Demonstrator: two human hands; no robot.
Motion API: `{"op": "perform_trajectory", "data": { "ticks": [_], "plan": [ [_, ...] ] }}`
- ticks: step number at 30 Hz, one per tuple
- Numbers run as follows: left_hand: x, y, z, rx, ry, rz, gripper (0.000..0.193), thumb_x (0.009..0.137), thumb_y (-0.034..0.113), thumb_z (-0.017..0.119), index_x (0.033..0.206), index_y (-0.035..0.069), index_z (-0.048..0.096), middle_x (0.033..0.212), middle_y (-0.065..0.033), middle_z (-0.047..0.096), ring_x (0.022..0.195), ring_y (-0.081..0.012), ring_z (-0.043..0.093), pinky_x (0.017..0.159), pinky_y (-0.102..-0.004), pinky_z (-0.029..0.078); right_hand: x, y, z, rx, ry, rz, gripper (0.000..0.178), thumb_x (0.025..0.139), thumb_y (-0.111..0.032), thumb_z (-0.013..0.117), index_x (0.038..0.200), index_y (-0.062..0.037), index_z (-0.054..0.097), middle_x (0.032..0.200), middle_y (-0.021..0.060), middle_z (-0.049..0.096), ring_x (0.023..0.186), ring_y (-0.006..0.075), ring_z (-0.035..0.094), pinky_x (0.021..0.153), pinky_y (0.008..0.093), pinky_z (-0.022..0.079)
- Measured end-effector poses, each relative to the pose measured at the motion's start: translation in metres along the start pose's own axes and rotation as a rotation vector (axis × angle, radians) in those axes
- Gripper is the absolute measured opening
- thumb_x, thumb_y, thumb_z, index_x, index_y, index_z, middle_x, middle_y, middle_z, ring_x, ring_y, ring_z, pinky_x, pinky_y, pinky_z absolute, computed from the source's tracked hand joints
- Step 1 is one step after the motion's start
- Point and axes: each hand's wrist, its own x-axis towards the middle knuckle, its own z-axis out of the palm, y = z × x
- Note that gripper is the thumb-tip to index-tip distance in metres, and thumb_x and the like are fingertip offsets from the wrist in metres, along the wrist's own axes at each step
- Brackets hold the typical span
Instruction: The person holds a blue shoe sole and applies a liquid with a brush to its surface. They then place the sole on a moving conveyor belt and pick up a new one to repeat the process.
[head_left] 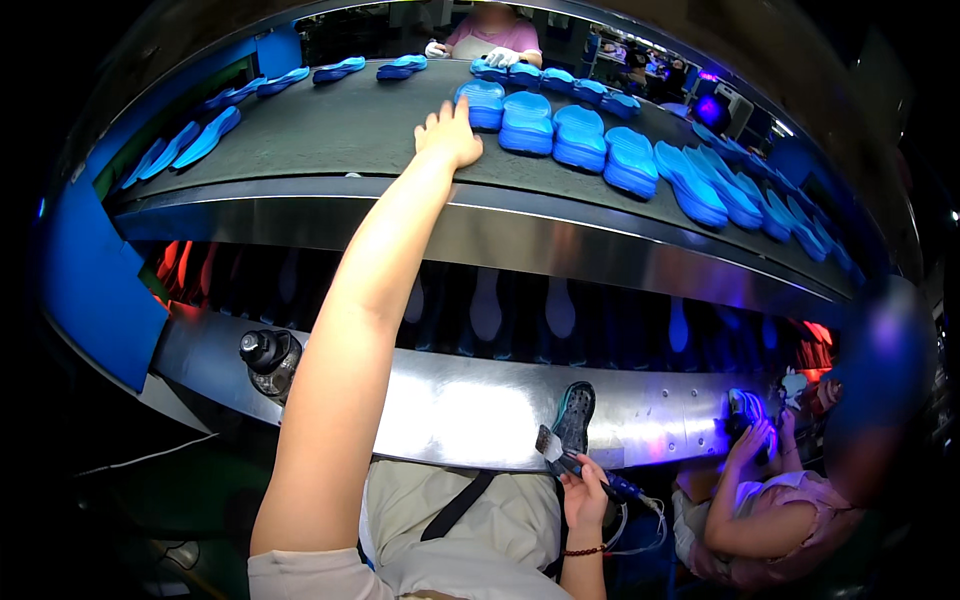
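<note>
My left hand (pixel 450 138) is stretched far forward over the dark conveyor belt (pixel 330 125). Its fingers are spread, and the fingertips are at the left edge of the nearest blue shoe sole (pixel 481 105), seemingly touching it; contact is hard to tell. Close to my lap, my right hand (pixel 585 492) grips a flat brush (pixel 552 447) with pale bristles and a dark handle. Just beyond the brush, a dark shoe sole (pixel 574 415) with a teal edge lies on the steel ledge (pixel 450 400).
More blue soles (pixel 700 188) line the belt, several in rows to the right. A dark bottle (pixel 270 362) stands on the ledge at left. Soles hang below the belt's steel edge (pixel 520 230). One co-worker (pixel 765 500) sits at right, another (pixel 495 40) across the belt.
</note>
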Motion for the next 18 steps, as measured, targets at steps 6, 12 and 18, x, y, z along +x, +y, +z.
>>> {"op": "perform_trajectory", "data": {
  "ticks": [6, 12, 18],
  "plan": [
    [0.003, 0.004, 0.002, -0.010, 0.091, 0.052, 0.054, 0.076, 0.032, 0.055, 0.125, 0.014, 0.040, 0.131, -0.0106, 0.035, 0.120, -0.0281, 0.034, 0.097, -0.0430, 0.030, 0.006, 0.000, 0.002, 0.013, -0.066, 0.027, 0.024, 0.083, -0.011, 0.049, 0.103, 0.0010, 0.054, 0.102, 0.0151, 0.058, 0.089, 0.0225, 0.057, 0.075, 0.0325, 0.047],
    [-0.022, 0.003, -0.010, -0.076, 0.233, 0.300, 0.032, 0.078, 0.034, 0.055, 0.094, 0.006, 0.055, 0.096, -0.0124, 0.058, 0.100, -0.0298, 0.049, 0.084, -0.0413, 0.039, 0.002, -0.007, -0.004, 0.040, -0.066, -0.015, 0.023, 0.084, -0.012, 0.049, 0.103, 0.0003, 0.054, 0.102, 0.0142, 0.058, 0.089, 0.0216, 0.057, 0.075, 0.0318, 0.047],
    [-0.111, -0.001, -0.038, -0.678, 0.492, 0.515, 0.019, 0.078, 0.021, 0.058, 0.076, 0.003, 0.052, 0.091, -0.0116, 0.058, 0.093, -0.0257, 0.050, 0.086, -0.0347, 0.036, -0.002, -0.014, -0.026, 0.054, -0.008, -0.026, 0.023, 0.084, -0.012, 0.048, 0.103, -0.0007, 0.054, 0.101, 0.0126, 0.059, 0.088, 0.0204, 0.057, 0.075, 0.0312, 0.046]
  ]
}}
